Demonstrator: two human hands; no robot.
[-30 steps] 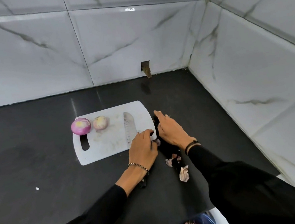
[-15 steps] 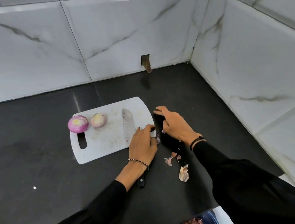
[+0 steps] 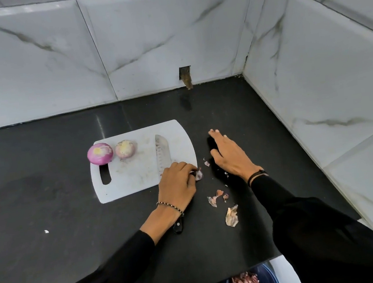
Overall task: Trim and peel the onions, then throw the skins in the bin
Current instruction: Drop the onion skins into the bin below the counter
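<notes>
Two peeled onions sit at the left end of the white cutting board [image 3: 139, 184]: a purple onion [image 3: 100, 153] and a paler onion [image 3: 124, 149]. A cleaver [image 3: 162, 153] lies across the board, its black handle passing under my left wrist. My left hand [image 3: 177, 186] rests at the board's right edge, fingers curled around a bit of onion skin [image 3: 199, 174]. My right hand [image 3: 230, 154] lies flat with straight fingers on the black counter, just right of the board. Loose onion skins [image 3: 231, 215] lie on the counter between my forearms.
A blue bin [image 3: 267, 280] with onion skins in it shows below the black counter's [image 3: 47, 205] front edge. Marble-tiled walls close the back and right sides. A small white fleck [image 3: 46, 231] lies on the counter at the left.
My right hand has moved off the board's right edge and spread flat on the counter. More small skin bits now show between my hands. My left hand stays by the board's edge.
</notes>
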